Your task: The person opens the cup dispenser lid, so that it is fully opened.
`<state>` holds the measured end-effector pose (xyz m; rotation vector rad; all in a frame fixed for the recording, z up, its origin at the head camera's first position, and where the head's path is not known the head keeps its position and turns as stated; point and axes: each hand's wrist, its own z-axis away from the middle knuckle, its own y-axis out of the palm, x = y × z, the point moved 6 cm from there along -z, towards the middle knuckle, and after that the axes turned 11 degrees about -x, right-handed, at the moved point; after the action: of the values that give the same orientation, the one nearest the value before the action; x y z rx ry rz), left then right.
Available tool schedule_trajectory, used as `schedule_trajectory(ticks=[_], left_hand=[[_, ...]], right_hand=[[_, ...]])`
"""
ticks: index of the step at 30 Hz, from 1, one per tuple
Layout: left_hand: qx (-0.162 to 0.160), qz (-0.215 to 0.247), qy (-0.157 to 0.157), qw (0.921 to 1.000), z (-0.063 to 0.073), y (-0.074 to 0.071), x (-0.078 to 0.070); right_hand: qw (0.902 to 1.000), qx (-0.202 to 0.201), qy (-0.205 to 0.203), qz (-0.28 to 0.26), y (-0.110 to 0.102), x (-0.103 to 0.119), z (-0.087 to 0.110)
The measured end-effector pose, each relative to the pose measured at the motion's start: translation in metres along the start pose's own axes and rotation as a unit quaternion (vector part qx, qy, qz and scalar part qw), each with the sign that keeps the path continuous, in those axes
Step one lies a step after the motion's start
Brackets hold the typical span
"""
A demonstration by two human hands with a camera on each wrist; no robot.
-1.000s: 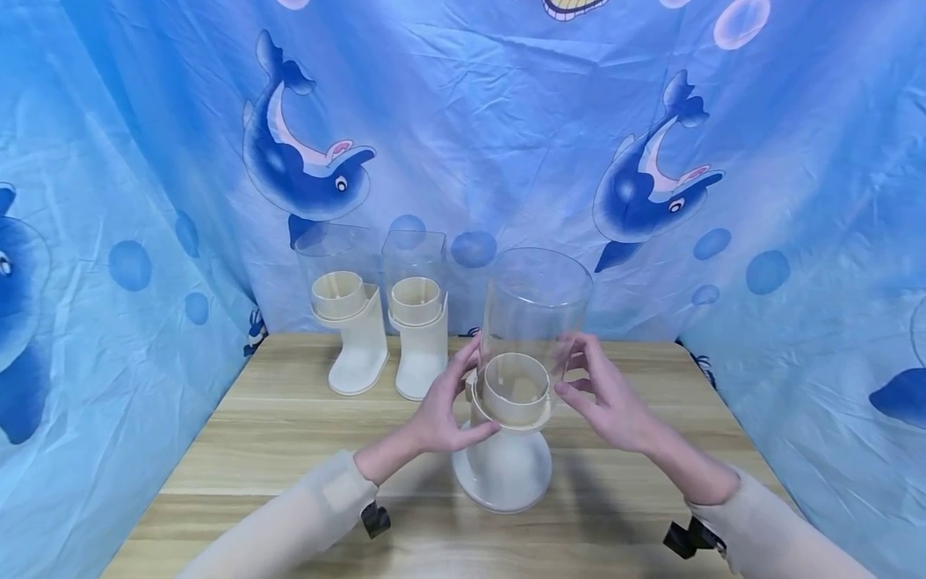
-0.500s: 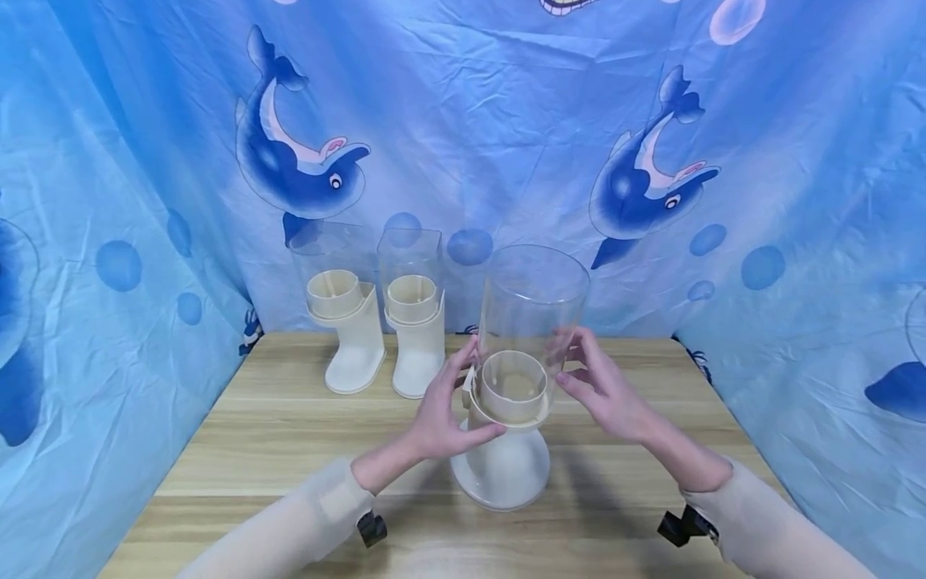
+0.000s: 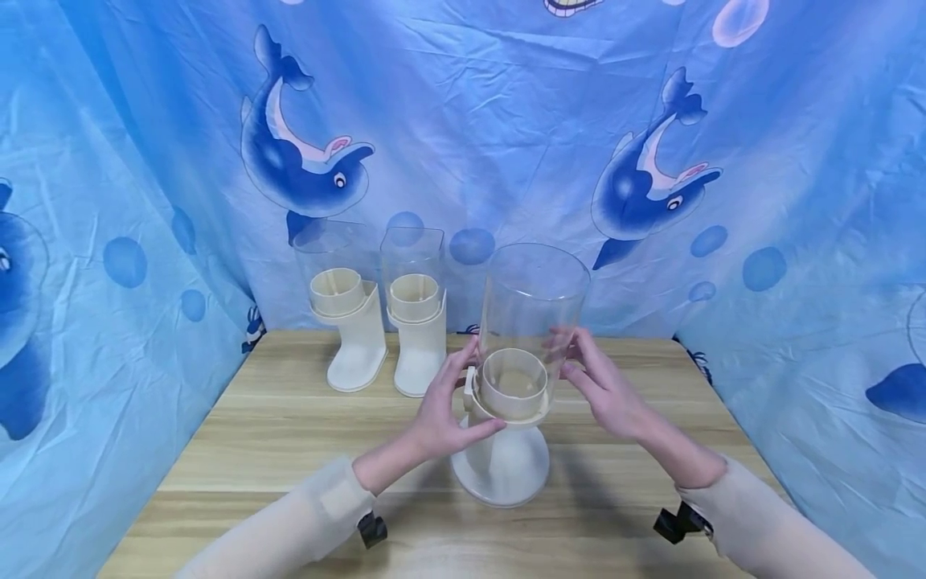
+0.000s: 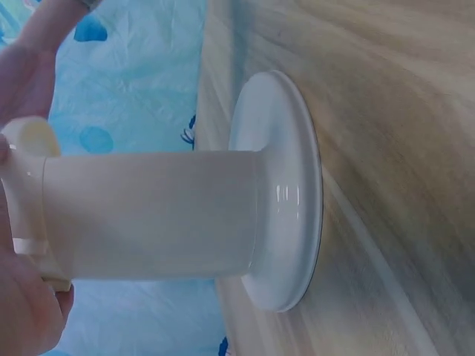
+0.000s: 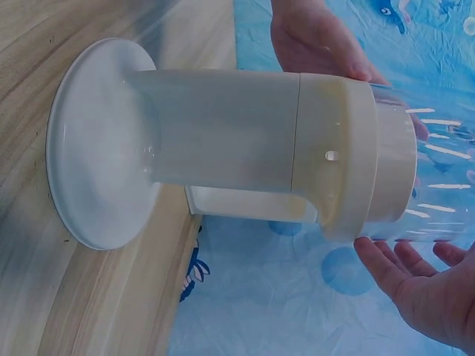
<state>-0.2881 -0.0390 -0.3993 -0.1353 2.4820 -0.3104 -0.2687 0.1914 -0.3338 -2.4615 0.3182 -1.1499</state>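
A white stand (image 3: 504, 466) on a round foot carries a cream collar and inner ring, with a tall clear cylinder (image 3: 535, 297) upright over the ring. My left hand (image 3: 444, 410) holds the collar, its thumb across the front and its fingers round the left side; the fingertips behind are partly hidden. On the other side my right hand (image 3: 608, 394) touches the clear cylinder with loosely bent fingers, the thumb near the collar's edge. The right wrist view shows those fingertips along the cylinder's wall, beside the collar (image 5: 349, 156). The foot (image 4: 286, 193) lies flat on the table.
Two similar white stands (image 3: 358, 346) (image 3: 422, 354) with clear upper parts stand at the back left of the wooden table (image 3: 289, 450). A blue cloth (image 3: 463, 145) printed with dolphins hangs behind and along both sides.
My right hand's fingers have shifted slightly up and back along the cylinder. The left thumb reaches a little farther across the collar. The stand's foot stays in place.
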Motion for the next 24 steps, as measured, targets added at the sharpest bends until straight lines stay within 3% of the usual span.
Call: schedule_trajectory(ticks=[13, 17, 22, 24], left_hand=[[-0.028, -0.017, 0.006, 0.9994, 0.003, 0.005, -0.003], [-0.048, -0.028, 0.005, 0.9984, 0.005, 0.008, -0.006], [-0.039, -0.014, -0.045, 0.9981, 0.003, 0.011, 0.001], [-0.028, -0.011, -0.075, 0.9967, 0.002, 0.012, 0.005]], right_hand=[[0.9996, -0.014, 0.019, -0.014, -0.003, -0.001, 0.002], [0.998, -0.024, 0.024, -0.053, -0.007, 0.002, -0.005], [0.9904, -0.07, -0.008, -0.119, -0.029, 0.022, -0.029], [0.9905, -0.072, -0.023, -0.114, -0.037, 0.035, -0.042]])
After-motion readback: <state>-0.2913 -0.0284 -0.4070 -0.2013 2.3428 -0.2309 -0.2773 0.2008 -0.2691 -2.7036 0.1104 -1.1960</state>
